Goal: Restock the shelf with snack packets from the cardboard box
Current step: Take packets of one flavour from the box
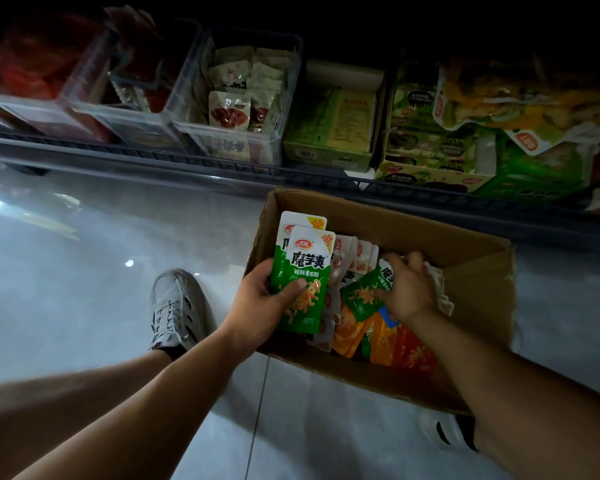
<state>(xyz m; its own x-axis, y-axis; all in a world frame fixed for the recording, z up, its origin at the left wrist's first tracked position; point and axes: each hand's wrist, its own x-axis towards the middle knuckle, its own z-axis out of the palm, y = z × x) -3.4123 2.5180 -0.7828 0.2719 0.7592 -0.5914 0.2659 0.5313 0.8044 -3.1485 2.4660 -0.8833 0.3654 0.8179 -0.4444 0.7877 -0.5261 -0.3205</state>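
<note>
A brown cardboard box [471,258] stands open on the floor below the shelf [222,168]. Inside lie several snack packets [381,337] in green, orange, red and white. My left hand [257,306] grips two green and white packets [303,271], stacked and held upright over the box's left side. My right hand [407,289] reaches into the box and pinches another green packet [362,296] lying among the others.
The shelf holds clear plastic bins [253,98] with white and red packets, green cartons [329,133] and bagged snacks [516,105] at the right. My grey shoe [175,306] stands left of the box on the pale tiled floor [84,271]. Another shoe [454,433] shows under my right arm.
</note>
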